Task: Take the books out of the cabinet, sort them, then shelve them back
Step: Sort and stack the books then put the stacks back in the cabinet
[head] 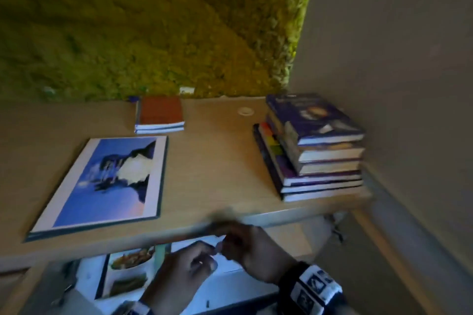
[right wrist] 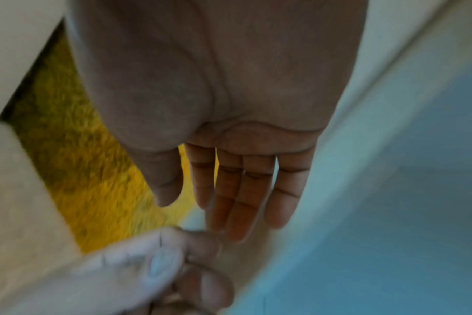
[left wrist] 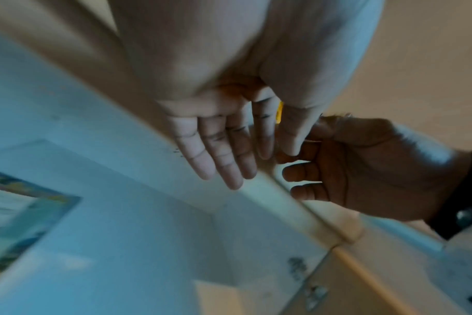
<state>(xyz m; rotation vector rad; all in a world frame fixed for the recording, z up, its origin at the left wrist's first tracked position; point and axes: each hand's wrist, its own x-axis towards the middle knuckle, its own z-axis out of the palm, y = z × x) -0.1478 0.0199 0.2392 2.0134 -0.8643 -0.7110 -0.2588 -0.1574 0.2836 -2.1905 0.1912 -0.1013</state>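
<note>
Hovering below table edge (head: 281, 217): left hand (head: 179, 271) and right hand (head: 250, 250), fingers straight, seemingly empty; book stack (head: 314, 151) beside wall (head: 396, 59).

left hand (left wrist: 224, 136): fingers straight over white book (left wrist: 121, 223) | right hand (left wrist: 364, 168): fingers loosely curled, just beside

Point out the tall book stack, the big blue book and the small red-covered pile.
Book stack (head: 330, 153), head view, page edges at the front.
Blue book (head: 112, 181), head view, cover picture.
Red-covered pile (head: 161, 110), head view, top cover.
</note>
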